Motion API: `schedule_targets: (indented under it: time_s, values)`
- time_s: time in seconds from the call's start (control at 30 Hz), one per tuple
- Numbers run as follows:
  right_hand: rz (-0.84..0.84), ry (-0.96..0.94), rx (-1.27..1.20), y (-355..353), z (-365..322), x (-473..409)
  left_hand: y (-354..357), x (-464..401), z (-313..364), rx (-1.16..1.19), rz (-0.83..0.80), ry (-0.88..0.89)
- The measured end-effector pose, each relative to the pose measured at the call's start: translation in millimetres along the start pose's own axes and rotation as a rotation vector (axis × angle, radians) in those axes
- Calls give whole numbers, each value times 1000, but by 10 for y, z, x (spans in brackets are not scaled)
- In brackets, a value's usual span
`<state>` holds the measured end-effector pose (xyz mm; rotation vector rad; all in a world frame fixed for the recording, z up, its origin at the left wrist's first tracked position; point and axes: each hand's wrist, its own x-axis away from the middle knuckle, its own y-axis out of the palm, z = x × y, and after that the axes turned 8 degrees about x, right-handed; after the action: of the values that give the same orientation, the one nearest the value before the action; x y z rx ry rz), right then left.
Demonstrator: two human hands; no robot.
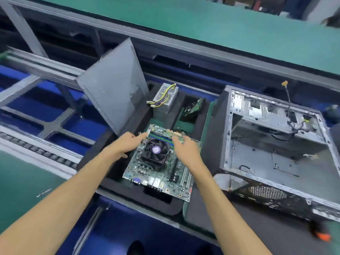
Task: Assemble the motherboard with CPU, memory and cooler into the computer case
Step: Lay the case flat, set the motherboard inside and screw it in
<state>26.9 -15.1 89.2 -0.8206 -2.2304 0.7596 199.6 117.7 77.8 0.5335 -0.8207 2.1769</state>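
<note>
Motherboard lies under left hand and right hand

— Where's the board?
— The green motherboard lies in the black foam tray, tilted, its black cooler fan up and blue memory sticks along the far edge.
— And the case?
— My computer case lies open on its side just right of it, bare grey metal inside.

Motherboard in foam tray, computer case right, power supply behind
</note>
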Motion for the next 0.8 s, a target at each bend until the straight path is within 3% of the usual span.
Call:
schedule_targets:
  time_s: [0.23, 0.6, 0.8]
  values:
    - [30, 343, 194, 317, 380, 217, 70, -332, -283, -47, -218, -87]
    - [149, 443, 269, 462, 381, 175, 171, -529, -353, 314, -279, -53]
    - [155, 419, 177, 488, 434, 163, 174, -511, -456, 311, -254, -33]
